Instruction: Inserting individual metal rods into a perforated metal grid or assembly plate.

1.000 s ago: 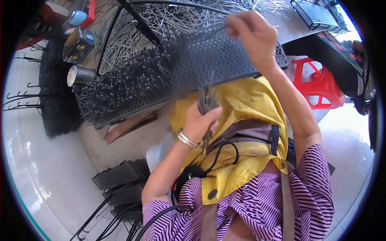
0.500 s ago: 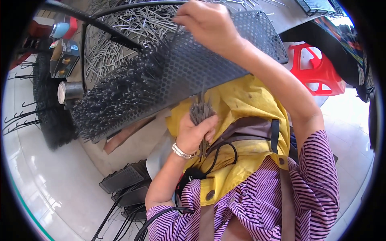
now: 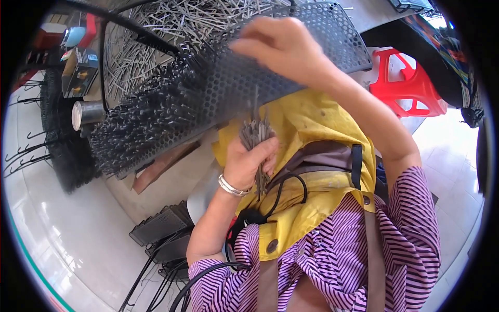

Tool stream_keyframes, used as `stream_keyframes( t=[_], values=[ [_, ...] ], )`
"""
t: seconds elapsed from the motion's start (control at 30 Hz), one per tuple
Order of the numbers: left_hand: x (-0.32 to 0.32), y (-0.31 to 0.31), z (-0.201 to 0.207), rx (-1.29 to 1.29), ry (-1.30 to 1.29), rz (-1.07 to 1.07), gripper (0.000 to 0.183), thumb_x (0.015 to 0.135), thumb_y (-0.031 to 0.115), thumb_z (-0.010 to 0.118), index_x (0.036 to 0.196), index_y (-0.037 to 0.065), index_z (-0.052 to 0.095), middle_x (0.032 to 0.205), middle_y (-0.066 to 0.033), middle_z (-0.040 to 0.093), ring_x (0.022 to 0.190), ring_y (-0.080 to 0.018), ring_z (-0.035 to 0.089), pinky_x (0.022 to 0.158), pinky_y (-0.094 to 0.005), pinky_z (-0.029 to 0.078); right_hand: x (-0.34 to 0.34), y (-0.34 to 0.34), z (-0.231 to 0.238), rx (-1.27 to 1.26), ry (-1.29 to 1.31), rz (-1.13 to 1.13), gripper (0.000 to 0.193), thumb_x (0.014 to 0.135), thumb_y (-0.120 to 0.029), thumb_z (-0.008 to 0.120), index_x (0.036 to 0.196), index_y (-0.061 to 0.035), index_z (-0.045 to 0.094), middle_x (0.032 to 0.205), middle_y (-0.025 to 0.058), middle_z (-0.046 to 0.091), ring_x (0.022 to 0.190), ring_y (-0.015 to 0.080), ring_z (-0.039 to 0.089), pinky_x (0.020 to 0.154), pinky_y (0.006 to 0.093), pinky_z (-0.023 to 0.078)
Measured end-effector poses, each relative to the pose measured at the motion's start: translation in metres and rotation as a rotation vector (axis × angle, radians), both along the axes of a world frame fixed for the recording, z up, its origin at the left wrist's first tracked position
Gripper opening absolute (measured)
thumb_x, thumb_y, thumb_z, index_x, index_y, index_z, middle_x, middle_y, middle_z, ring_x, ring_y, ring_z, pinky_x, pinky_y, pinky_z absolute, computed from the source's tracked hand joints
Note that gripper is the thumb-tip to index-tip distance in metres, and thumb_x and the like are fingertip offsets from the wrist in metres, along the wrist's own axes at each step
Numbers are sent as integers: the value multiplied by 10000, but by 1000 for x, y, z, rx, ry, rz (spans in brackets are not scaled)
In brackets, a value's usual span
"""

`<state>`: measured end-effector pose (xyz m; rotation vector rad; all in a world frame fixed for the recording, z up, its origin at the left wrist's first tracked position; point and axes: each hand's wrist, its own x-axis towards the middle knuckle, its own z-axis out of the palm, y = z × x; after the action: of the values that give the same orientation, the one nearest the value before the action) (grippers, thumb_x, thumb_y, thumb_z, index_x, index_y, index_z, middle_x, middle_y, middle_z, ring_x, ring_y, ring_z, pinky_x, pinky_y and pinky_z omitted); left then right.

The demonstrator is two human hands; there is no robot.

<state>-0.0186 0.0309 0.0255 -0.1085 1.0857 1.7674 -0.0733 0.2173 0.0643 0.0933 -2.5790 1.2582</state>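
My left hand [image 3: 250, 161] is wrapped round a bundle of thin grey metal strips [image 3: 254, 134], held upright over the yellow apron. Above and right of it, my right hand [image 3: 286, 49] hovers over a dark perforated metal panel [image 3: 291, 67]. Its fingers are curled toward the thumb and smeared by motion; anything between them cannot be made out. Dense dark strips [image 3: 150, 114] stand up from the holes across the panel's left part. Bare holes show on the right part, under and beside my right hand.
Loose silvery metal strips [image 3: 132, 62] lie piled beyond the panel. A black bar frame [image 3: 125, 26] crosses at upper left, near a metal cylinder [image 3: 88, 114] and a box [image 3: 79, 73]. A red plastic stool [image 3: 410, 88] stands at right. Dark perforated racks [image 3: 163, 226] sit at lower left.
My right hand has moved down and slightly right, off the edge of the standing strips. My left hand keeps its grip on the bundle. The whole view has shifted slightly.
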Motion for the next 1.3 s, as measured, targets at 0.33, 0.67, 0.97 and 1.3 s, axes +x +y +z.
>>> stream_keyframes(
  t=[0.33,0.67,0.97,1.3],
  values=[
    [0,-1,-8,131,54,-57,195,765,73,562,921,-1,472,559,-45,422,399,-121,405,374,-255,361,48,-7,7,-623,-337,-2,95,766,-69,532,742,14,569,655,45,584,534,60,504,467,181,404],
    [1,-1,-7,122,-9,-20,175,783,81,538,927,12,467,568,-41,424,402,-110,411,368,-250,369,-16,6,9,-37,492,-295,64,727,4,535,701,-21,482,569,113,490,485,251,504,441,313,379],
    [-1,0,-2,112,-110,-5,142,765,76,550,867,24,467,591,-32,463,388,-89,411,352,-219,358,-46,11,-18,257,558,125,64,767,-51,515,754,12,516,573,121,517,523,262,533,503,323,425],
    [-1,-2,-5,124,-124,-24,183,780,98,546,930,25,470,579,-30,423,397,-99,402,366,-244,368,4,-15,26,-159,-107,23,127,758,-144,570,731,-27,526,564,63,537,436,168,503,409,263,395]
  ],
)
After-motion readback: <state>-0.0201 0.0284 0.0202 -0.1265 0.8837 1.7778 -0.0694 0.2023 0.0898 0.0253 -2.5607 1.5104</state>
